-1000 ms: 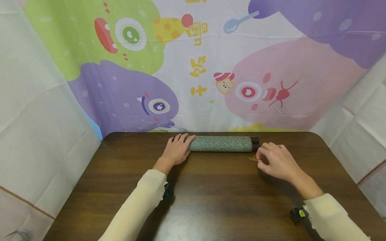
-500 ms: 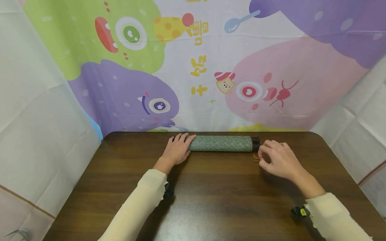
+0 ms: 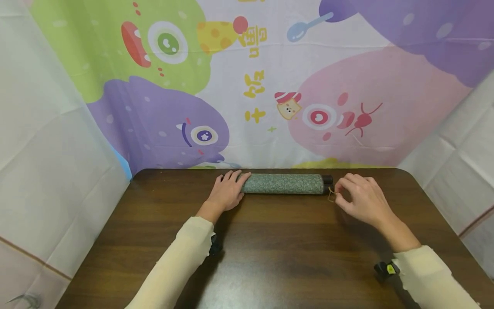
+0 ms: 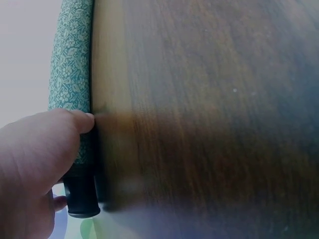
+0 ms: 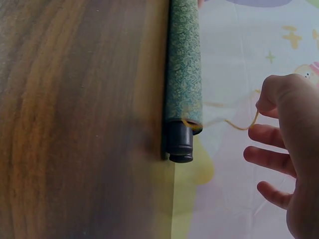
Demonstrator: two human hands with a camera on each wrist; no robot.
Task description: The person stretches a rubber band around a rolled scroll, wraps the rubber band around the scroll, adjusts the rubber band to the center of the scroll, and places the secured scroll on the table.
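Observation:
A rolled-up hanging scroll with green floral cloth lies lengthwise near the far edge of the table. Dark end knobs stick out at its right end, and another black knob shows in the left wrist view. My left hand grips the scroll's left end, the thumb along its near side and the fingers over the top. Just past the right end, my right hand pinches a thin yellow cord between thumb and index finger. The cord runs back to the scroll's end; its other fingers are apart.
The dark wooden table has rounded far corners. Right behind it hangs a cloth printed with cartoon monsters. Pale panels enclose both sides. Small black devices sit at both wrists.
My right hand has moved slightly right and away from me, drawing the yellow cord past the scroll's right end. My left hand and the scroll have stayed in place.

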